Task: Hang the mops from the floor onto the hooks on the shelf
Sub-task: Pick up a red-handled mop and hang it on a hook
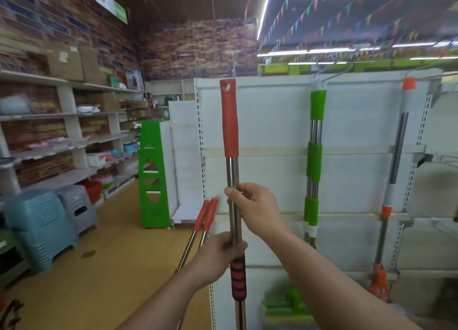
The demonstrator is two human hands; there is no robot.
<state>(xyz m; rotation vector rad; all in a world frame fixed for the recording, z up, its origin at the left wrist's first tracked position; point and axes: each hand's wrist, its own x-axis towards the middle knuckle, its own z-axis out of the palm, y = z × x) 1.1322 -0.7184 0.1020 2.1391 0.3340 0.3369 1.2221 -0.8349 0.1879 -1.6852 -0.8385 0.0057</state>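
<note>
I hold a red-handled mop (pixel 230 121) upright in front of the white shelf panel (pixel 270 121). My right hand (pixel 255 209) grips its steel pole higher up, and my left hand (pixel 220 252) grips the pole just above a red ribbed sleeve. The red grip's top end has a hanging hole, level with the panel's top edge. A green mop (pixel 314 156) hangs from a hook (pixel 329 73) on the panel. Farther right hangs an orange and white mop (pixel 396 156). Two more red-handled mops (pixel 205 215) lean at the panel's left edge.
Stacked plastic stools (pixel 42 228) stand on the yellow floor at the left, below wall shelves (pixel 62 143) of household goods. A green stand (pixel 152 178) is beside a narrower white panel. Perforated uprights (pixel 421 131) frame the shelf at the right.
</note>
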